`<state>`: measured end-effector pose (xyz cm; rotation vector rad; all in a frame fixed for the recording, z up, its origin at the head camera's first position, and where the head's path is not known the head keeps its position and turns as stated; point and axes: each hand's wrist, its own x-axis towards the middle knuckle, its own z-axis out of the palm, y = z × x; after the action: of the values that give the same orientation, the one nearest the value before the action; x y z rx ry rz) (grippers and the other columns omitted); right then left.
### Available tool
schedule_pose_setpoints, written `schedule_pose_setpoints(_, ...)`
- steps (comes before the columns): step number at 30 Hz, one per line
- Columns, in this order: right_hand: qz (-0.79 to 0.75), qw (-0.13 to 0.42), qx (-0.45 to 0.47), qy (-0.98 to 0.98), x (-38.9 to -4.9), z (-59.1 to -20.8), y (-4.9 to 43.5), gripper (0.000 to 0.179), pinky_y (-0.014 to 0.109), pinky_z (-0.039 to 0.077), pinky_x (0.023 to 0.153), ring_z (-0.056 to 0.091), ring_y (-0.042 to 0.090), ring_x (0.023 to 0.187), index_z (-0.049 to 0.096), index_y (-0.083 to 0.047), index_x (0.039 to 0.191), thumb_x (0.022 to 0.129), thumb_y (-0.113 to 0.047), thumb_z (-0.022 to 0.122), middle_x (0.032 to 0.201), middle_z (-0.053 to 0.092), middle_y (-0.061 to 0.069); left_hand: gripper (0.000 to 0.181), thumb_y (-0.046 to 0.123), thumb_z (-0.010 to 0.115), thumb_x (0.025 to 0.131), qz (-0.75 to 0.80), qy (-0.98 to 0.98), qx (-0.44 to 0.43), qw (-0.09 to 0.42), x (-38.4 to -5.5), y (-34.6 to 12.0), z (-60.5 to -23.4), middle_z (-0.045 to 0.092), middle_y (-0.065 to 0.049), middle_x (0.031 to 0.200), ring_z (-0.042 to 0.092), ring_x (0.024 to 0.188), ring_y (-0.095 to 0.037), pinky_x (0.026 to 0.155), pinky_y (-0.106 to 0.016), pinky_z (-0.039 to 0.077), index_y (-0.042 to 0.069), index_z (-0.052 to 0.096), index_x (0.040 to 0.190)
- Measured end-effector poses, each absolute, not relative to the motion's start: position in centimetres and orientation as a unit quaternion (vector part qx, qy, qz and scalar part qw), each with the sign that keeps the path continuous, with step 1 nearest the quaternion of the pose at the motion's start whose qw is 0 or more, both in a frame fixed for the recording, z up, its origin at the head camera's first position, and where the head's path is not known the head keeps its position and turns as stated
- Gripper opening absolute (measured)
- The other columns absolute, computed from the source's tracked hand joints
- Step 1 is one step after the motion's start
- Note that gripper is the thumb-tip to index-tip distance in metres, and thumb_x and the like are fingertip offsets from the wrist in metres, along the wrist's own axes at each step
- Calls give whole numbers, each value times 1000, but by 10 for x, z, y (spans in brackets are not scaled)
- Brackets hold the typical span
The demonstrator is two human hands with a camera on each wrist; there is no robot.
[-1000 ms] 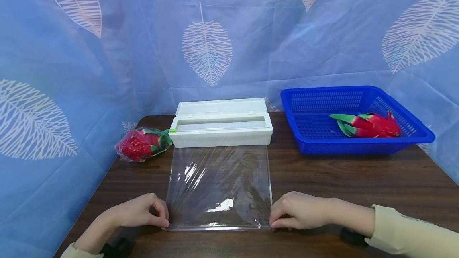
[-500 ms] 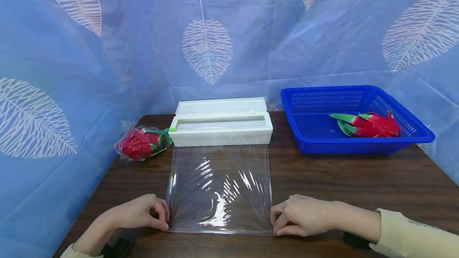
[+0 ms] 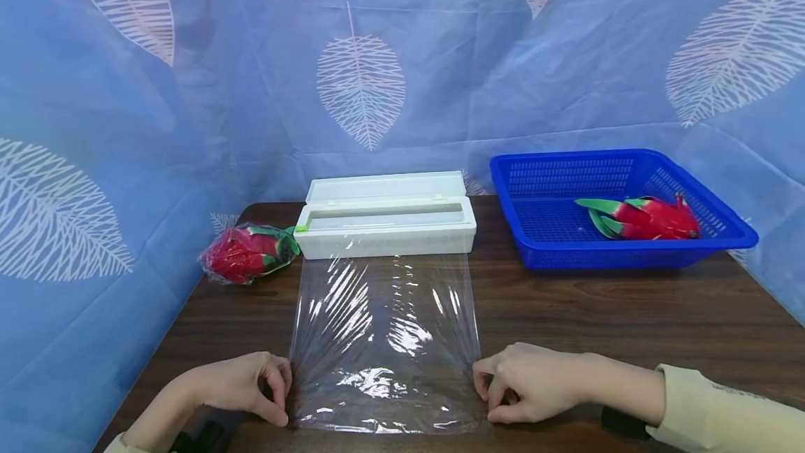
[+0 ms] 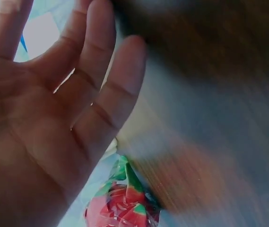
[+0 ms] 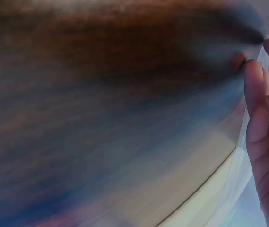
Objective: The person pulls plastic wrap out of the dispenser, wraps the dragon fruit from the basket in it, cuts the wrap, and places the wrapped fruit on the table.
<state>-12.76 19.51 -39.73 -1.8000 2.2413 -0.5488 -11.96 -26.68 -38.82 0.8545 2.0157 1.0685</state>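
Note:
A sheet of clear plastic wrap point(image 3: 383, 341) lies drawn forward from a white wrap dispenser box point(image 3: 386, 242), rippled and shiny near its front edge. At its front left corner is my left hand point(image 3: 242, 386), thumb and fingers loosely bent and parted beside the edge. In the left wrist view the left fingers point(image 4: 120, 85) extend with gaps between them; the thumb and index tips are out of frame. My right hand point(image 3: 531, 383) is at the front right corner, fingertips right at the wrap's edge. The right wrist view shows its thumb and finger tips apart, close over the table.
A red-and-green dragon fruit point(image 3: 248, 254) in clear wrap lies left of the box; it shows in the left wrist view too. A blue plastic basket point(image 3: 604, 257) at the back right holds an unwrapped dragon fruit point(image 3: 657, 221). The dark wooden table point(image 3: 585, 306) meets a blue curtain.
The wrap has gone from taut to slack and rippled, and its front edge sits nearer me. My left hand has moved slightly left and down from the corner; the right hand shifted slightly nearer me.

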Motion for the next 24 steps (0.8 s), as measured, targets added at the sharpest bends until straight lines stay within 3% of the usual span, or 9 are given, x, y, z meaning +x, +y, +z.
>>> schedule_pose_setpoints(4, -196, 106, -604, 766, -130, -395, 195, 28, 3, 37, 60, 45, -13, 67, 72, -24, 70, 96, -29, 63, 91, 50, -19, 18, 14, 67, 92, 413, 776, 337, 337, -128, -265, -388, 60, 7, 80, 51, 78, -3, 68, -25, 46, 5, 75, 78)
schedule_pose_setpoints(8, -199, 89, -586, 780, -136, -389, 196, 22, 7, 38, 60, 46, -10, 67, 73, -24, 76, 95, -29, 64, 92, 51, -20, 7, 17, 69, 91, 383, 824, 338, 246, -141, -259, -385, 64, 7, 86, 55, 77, -7, 65, -26, 50, 14, 74, 89)
schedule_pose_setpoints(11, -197, 73, -566, 797, -143, -384, 199, 17, 13, 43, 65, 50, -7, 73, 73, -26, 80, 95, -30, 65, 95, 54, -20, 17, 21, 75, 87, 339, 872, 319, 151, -150, -253, -384, 64, 2, 109, 59, 98, -19, 77, -36, 53, 19, 71, 103)
schedule_pose_setpoints(14, -202, 57, -551, 807, -150, -381, 203, 15, 22, 49, 73, 55, -5, 82, 74, -26, 84, 95, -29, 65, 99, 58, -18, 42, 17, 80, 81, 302, 897, 310, 96, -160, -251, -386, 52, -9, 136, 47, 124, -35, 93, -53, 47, 18, 66, 120)
schedule_pose_setpoints(16, -205, 46, -546, 811, -154, -381, 206, 14, 27, 51, 77, 57, -3, 88, 74, -26, 85, 95, -28, 65, 100, 60, -16, 59, 15, 83, 77, 281, 904, 312, 84, -168, -252, -388, 40, -14, 148, 34, 135, -42, 98, -62, 38, 16, 60, 131)
schedule_pose_setpoints(19, -207, 38, -538, 816, -159, -380, 209, 13, 31, 52, 78, 59, -1, 90, 75, -25, 86, 95, -29, 65, 102, 61, -14, 79, 11, 86, 73, 266, 908, 306, 102, -178, -254, -392, 24, -16, 157, 19, 142, -43, 101, -64, 33, 15, 50, 142)
schedule_pose_setpoints(24, -201, 40, -520, 829, -164, -379, 214, 13, 34, 53, 80, 60, 1, 91, 76, -26, 90, 95, -31, 65, 103, 62, -15, 91, 15, 88, 71, 253, 908, 298, 149, -187, -257, -397, 13, -19, 159, 12, 142, -46, 101, -65, 32, 13, 40, 149)
